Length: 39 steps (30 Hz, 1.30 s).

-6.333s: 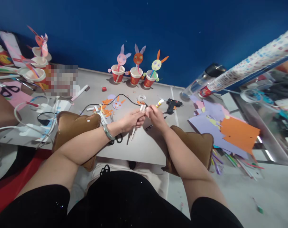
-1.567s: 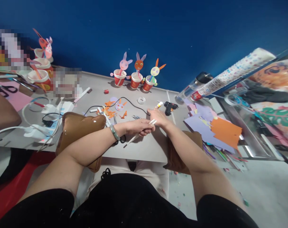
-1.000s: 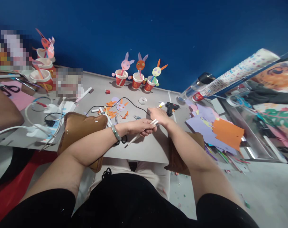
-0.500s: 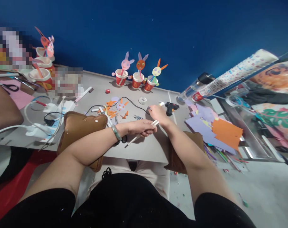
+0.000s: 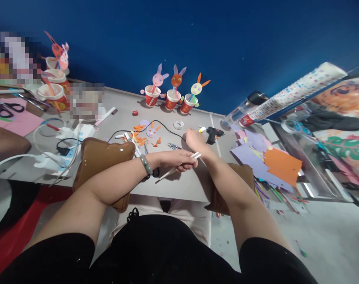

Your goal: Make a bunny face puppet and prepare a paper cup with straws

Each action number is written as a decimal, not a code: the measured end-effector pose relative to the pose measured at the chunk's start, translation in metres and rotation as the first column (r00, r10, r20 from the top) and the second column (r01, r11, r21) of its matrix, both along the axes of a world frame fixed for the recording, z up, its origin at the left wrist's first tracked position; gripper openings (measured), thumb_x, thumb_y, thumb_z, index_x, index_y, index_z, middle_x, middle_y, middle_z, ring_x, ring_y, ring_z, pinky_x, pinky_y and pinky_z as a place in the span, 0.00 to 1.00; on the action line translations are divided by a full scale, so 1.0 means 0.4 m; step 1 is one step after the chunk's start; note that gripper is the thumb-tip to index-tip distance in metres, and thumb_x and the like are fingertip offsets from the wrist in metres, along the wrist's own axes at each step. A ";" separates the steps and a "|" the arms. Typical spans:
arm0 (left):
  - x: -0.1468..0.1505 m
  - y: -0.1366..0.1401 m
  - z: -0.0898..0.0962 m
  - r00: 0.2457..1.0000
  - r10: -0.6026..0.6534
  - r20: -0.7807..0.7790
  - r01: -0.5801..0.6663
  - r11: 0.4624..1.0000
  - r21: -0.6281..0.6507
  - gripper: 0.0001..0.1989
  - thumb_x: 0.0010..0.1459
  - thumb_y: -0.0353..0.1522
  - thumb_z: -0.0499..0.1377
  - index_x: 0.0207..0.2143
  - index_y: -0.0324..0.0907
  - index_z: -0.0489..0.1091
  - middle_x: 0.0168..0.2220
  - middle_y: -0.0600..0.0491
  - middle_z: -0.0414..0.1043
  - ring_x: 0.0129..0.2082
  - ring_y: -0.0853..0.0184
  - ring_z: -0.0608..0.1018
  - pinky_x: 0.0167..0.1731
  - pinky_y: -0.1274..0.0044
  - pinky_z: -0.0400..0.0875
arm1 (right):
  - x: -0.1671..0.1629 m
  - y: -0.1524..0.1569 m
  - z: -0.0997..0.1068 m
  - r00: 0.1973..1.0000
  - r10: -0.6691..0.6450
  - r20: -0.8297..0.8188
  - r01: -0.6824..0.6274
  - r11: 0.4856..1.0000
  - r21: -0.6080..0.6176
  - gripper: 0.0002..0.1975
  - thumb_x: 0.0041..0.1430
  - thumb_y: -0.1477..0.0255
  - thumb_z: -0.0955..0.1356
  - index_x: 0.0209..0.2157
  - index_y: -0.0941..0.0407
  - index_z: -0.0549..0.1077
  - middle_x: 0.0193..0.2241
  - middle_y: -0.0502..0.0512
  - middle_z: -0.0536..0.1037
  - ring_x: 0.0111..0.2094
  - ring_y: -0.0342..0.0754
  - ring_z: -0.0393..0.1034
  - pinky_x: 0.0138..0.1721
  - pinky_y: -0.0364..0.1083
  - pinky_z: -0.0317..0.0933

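My left hand, with a jade-coloured bangle at its wrist, is closed around slim white pens. Two white ends stick out past its fingers, and a thin shaft with a dark tip points down toward the table's front. Just beyond, my right hand is curled down against the tabletop, its fingertips mostly hidden. A black cable runs up to it. Small scissors lie left of it, a roll of white tape behind it, and a black glue gun to its right.
Three paper cups with rabbit faces stand along the blue wall. Orange paper scraps and a round paper face lie left of centre. Brown cushions sit under both forearms. Coloured paper and stacked cups are right; power strips left.
The pens in my left hand have shifted very slightly right. My right hand stays almost in place. At the far left, another person's arm has drawn down, uncovering more of the black scissors.
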<state>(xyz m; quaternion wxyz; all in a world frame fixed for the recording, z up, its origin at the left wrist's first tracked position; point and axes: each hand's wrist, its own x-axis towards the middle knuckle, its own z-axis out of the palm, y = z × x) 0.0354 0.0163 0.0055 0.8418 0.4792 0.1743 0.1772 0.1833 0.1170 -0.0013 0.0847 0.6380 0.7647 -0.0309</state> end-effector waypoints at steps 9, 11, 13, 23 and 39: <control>-0.005 -0.016 0.011 0.918 -0.396 0.013 0.394 0.916 0.080 0.17 0.60 0.45 0.66 0.32 0.39 0.71 0.22 0.59 0.56 0.19 0.74 0.59 0.19 0.82 0.55 | -0.020 -0.114 0.045 0.914 0.214 -0.344 -0.268 0.956 -0.118 0.11 0.66 0.69 0.64 0.42 0.58 0.77 0.34 0.55 0.82 0.34 0.45 0.73 0.37 0.42 0.63; -0.003 -0.020 0.015 0.856 -0.518 0.002 0.514 0.850 0.114 0.20 0.57 0.48 0.67 0.31 0.40 0.71 0.22 0.58 0.56 0.19 0.74 0.60 0.18 0.81 0.55 | -0.047 -0.146 0.028 0.731 0.264 -0.629 -0.447 0.882 -0.149 0.09 0.64 0.70 0.66 0.38 0.58 0.76 0.31 0.53 0.81 0.30 0.43 0.70 0.35 0.42 0.62; -0.003 -0.023 0.022 0.802 -0.597 -0.010 0.592 0.794 0.140 0.21 0.56 0.49 0.67 0.30 0.40 0.72 0.22 0.58 0.57 0.18 0.74 0.60 0.17 0.79 0.56 | -0.072 -0.168 0.008 0.540 0.235 -0.808 -0.569 0.809 -0.145 0.08 0.61 0.69 0.68 0.37 0.58 0.77 0.32 0.53 0.80 0.30 0.42 0.68 0.34 0.42 0.61; -0.015 -0.020 0.034 0.824 -0.567 -0.019 0.566 0.819 0.098 0.18 0.56 0.47 0.68 0.29 0.41 0.75 0.22 0.56 0.58 0.18 0.72 0.61 0.17 0.78 0.55 | -0.021 -0.117 0.017 0.632 0.214 -0.745 -0.289 0.957 0.029 0.09 0.54 0.66 0.71 0.29 0.58 0.76 0.24 0.50 0.75 0.22 0.40 0.58 0.28 0.44 0.53; 0.033 0.011 0.013 0.866 0.464 -0.184 -0.495 0.846 -0.197 0.13 0.67 0.25 0.49 0.29 0.39 0.65 0.18 0.61 0.57 0.13 0.78 0.58 0.14 0.85 0.51 | 0.178 -0.083 0.007 0.721 -0.007 -0.693 0.074 0.995 0.067 0.11 0.53 0.62 0.69 0.24 0.54 0.69 0.20 0.49 0.72 0.22 0.44 0.63 0.28 0.45 0.57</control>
